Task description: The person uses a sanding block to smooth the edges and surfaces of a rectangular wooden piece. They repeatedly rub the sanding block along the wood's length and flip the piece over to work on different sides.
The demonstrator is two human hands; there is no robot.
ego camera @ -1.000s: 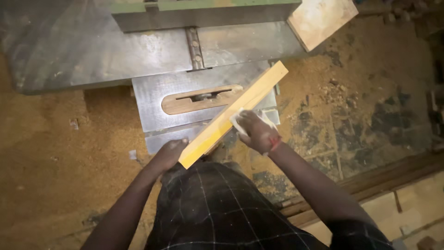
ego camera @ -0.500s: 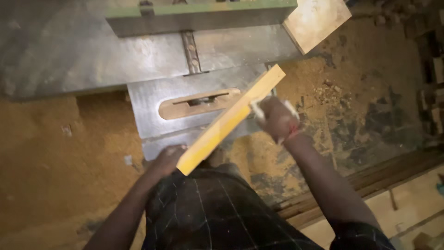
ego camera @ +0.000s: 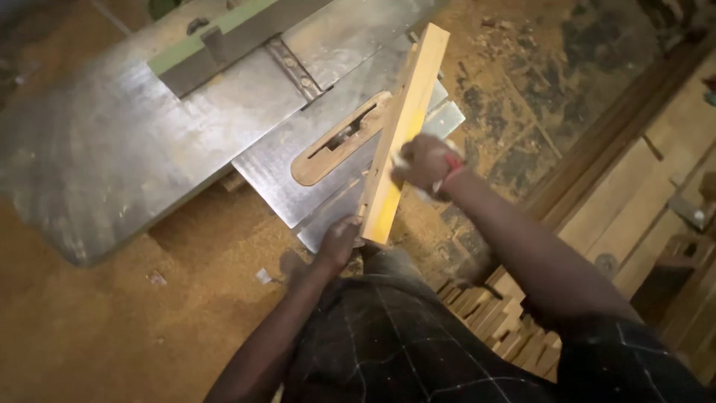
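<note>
A steel machine table (ego camera: pixel 112 149) (grey, scuffed) carries a green fence (ego camera: pixel 224 33); around it, sawdust covers the floor (ego camera: pixel 97 328).

dim warm light, dull glare on the metal table (ego camera: pixel 112 149), soft motion blur throughout.

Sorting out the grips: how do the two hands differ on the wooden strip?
The left hand holds the wooden strip at its near end; the right hand is farther up, about midway. The right hand presses a pale scrap against it and wears a red wristband; the left has neither. Both touch the strip.
</note>
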